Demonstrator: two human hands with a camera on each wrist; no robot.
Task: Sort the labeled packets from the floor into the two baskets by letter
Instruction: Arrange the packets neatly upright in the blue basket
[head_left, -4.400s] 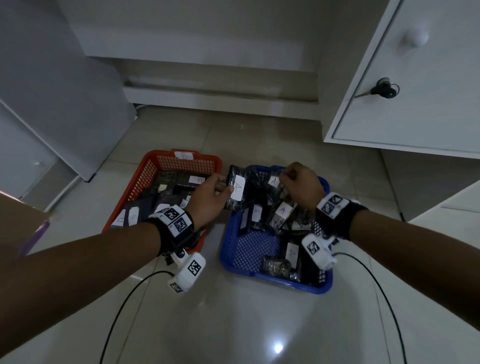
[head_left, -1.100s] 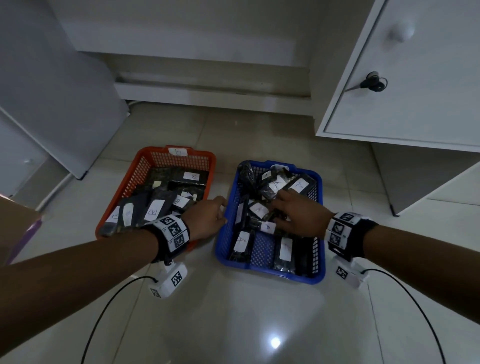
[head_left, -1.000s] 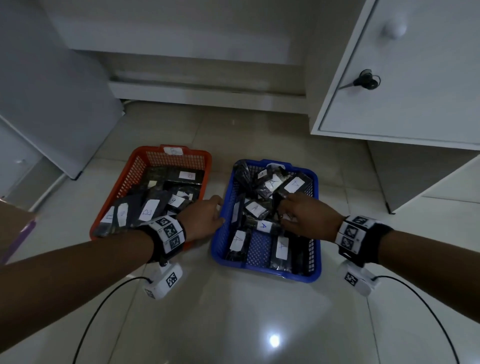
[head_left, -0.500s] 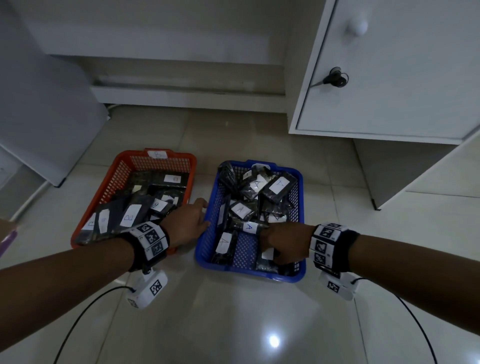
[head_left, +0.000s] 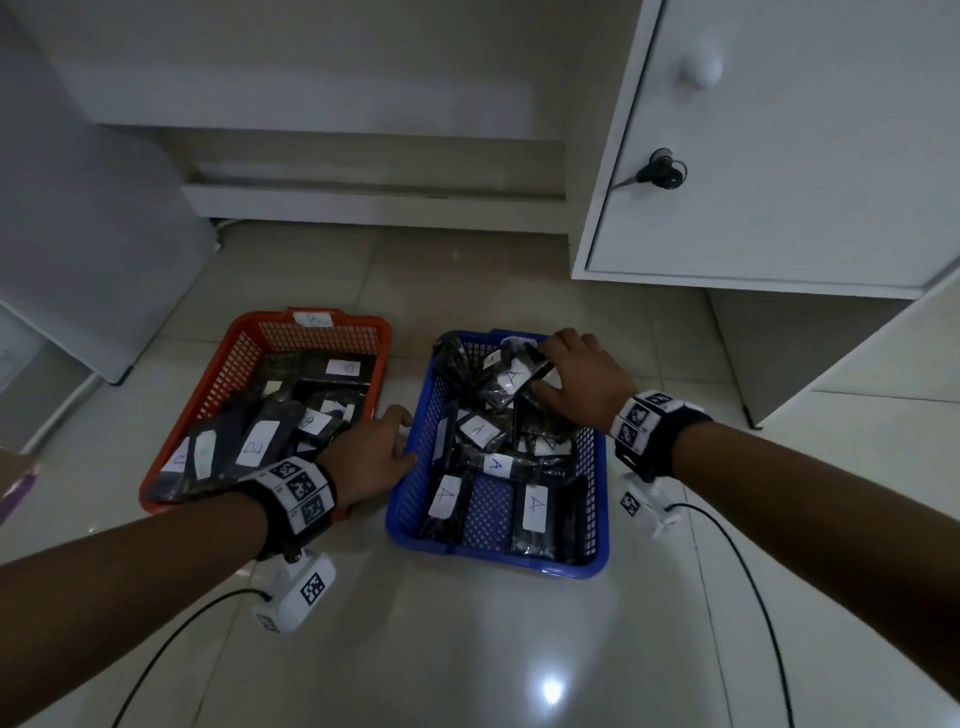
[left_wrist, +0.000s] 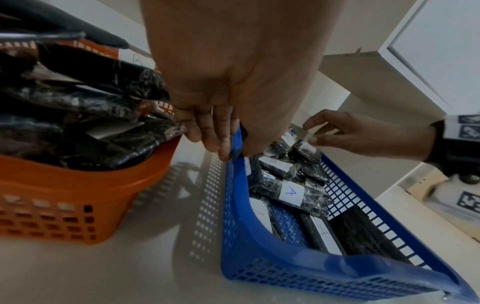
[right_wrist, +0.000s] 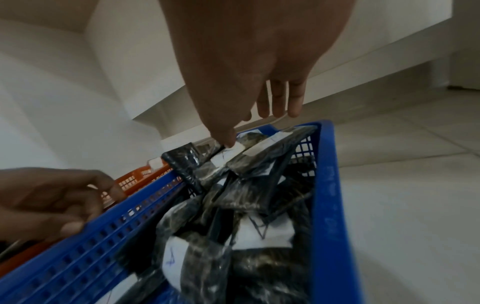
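Since no packet shows on the bare floor and the blue basket (head_left: 496, 545) at centre frame holds the A packets (head_left: 506, 382) while the orange basket (head_left: 208, 395) to its left holds the B packets (head_left: 254, 449), the step in hand looks like tidying the A pile, best done by pressing lightly so nothing spills over the rim. The left hand (head_left: 371, 454) pinches the blue basket's left rim, thumb inside, fingers (left_wrist: 207, 135) outside. The right hand (head_left: 582, 379) is spread loose over the far packets, its thumb tip touching a white label, grasping nothing.
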